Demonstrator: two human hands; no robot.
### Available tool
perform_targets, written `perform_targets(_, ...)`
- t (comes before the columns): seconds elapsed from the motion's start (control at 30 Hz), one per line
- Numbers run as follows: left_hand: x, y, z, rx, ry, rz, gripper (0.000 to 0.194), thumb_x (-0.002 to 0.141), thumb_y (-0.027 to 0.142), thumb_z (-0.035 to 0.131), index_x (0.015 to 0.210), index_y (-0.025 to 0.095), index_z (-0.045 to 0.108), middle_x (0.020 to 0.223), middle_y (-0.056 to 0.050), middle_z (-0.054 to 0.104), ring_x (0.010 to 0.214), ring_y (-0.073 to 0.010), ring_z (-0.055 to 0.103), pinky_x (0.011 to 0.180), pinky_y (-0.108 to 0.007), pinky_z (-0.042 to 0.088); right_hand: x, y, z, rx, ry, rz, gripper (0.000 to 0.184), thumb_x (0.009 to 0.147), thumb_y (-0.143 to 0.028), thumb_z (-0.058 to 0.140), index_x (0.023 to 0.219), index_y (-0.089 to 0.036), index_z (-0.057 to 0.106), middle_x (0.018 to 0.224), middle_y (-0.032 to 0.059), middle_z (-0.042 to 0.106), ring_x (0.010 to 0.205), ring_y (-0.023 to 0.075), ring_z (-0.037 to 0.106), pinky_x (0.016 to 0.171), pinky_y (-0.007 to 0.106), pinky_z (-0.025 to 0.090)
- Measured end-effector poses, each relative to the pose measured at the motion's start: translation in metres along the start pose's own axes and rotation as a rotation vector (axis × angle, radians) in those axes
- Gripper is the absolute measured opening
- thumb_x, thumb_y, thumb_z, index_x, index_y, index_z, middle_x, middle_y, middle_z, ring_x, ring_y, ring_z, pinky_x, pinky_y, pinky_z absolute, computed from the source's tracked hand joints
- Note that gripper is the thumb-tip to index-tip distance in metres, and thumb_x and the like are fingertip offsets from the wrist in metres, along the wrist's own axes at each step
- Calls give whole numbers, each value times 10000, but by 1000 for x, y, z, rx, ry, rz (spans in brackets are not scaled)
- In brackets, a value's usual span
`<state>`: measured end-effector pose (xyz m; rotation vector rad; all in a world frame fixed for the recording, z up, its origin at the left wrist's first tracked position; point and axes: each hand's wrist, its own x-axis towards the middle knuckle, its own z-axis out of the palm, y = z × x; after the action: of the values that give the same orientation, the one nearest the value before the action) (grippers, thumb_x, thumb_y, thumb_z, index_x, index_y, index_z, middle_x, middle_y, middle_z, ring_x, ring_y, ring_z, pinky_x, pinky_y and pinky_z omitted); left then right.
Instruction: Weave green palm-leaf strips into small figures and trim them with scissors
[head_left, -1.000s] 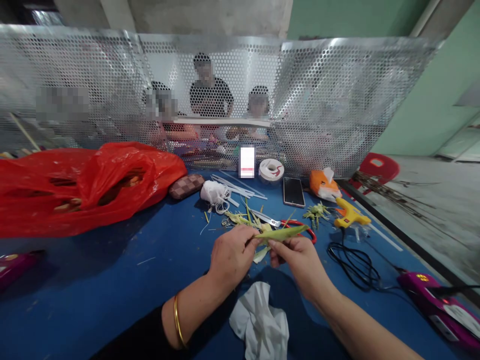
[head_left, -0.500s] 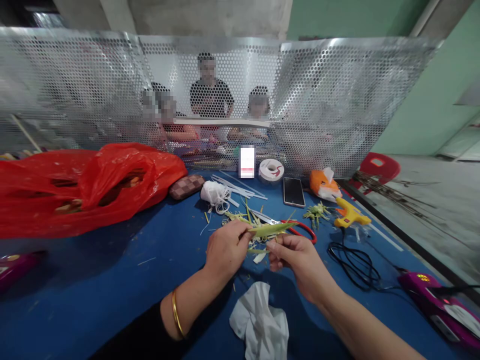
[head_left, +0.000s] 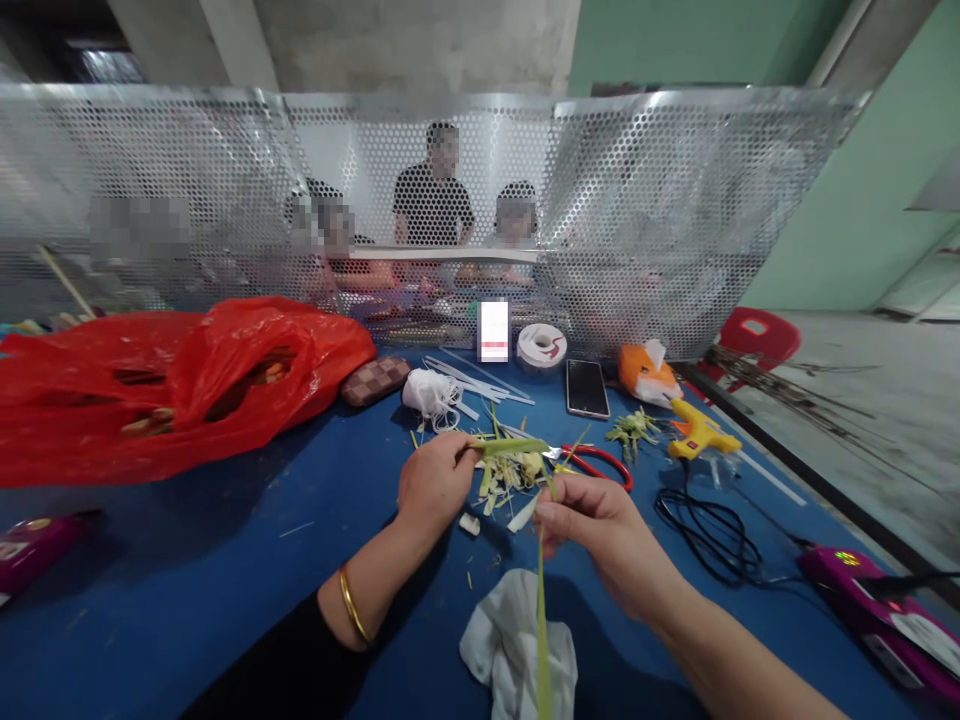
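Observation:
Above the blue table, my left hand pinches the left end of a green leaf strip. A gold bangle sits on that wrist. My right hand is closed on a thin strip of the same leaf, which hangs down toward me over a crumpled white cloth. Green and pale leaf scraps lie under both hands. Red-handled scissors rest just behind my right hand.
A red plastic bag fills the left. Behind stand a perforated metal screen, white tape roll, string bundle, phone and checkered pouch. A yellow glue gun, black cord and purple device lie right. People sit beyond the screen.
The hands drew apart. The left hand lifted its end of the leaf up and left, while the right hand peeled a thin strip off, which now hangs downward.

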<state>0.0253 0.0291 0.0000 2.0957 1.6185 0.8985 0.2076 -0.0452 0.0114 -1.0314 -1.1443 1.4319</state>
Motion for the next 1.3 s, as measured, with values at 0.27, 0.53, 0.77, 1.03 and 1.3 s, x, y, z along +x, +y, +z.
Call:
perform_targets(0.27,4,-2,-3,33,2,-98,226,849,319,507,752,223,688,732,-18,681,679,-173,594,586,-247,333,-7,-11,-6,103,-64,-140,250,681,-372,795,607,-166,673,584,2,588,493,134,575,497,261,469)
perform_targets(0.53,7,-5,5,-516,-24,-287,169,760,343,623,766,175,640,571,36,550,461,-110,498,470,-226,348,29,-9,-51,176,581,-176,397,529,-454,860,636,-175,599,556,-31,560,471,89,496,448,207,423)
perform_targets(0.77,-5,14,11,-1087,-206,-602,141,684,197,705,723,166,574,573,34,543,463,-87,524,431,-200,415,48,17,-62,-265,524,39,444,574,-490,791,804,-138,649,570,-18,555,474,128,471,448,258,349)
perform_targets(1.03,-20,30,15,-1317,-251,-729,123,658,144,716,752,152,636,601,19,606,488,-79,532,494,-200,422,21,15,-19,-510,319,-274,212,739,-390,692,813,-216,596,658,-25,543,589,152,496,556,268,399)
perform_targets(1.3,-25,33,21,-1440,-153,-636,240,605,202,799,771,130,642,654,19,629,548,-74,551,561,-197,426,11,36,11,-623,49,-102,191,773,-319,651,668,-200,544,621,-23,567,571,136,504,552,250,385)
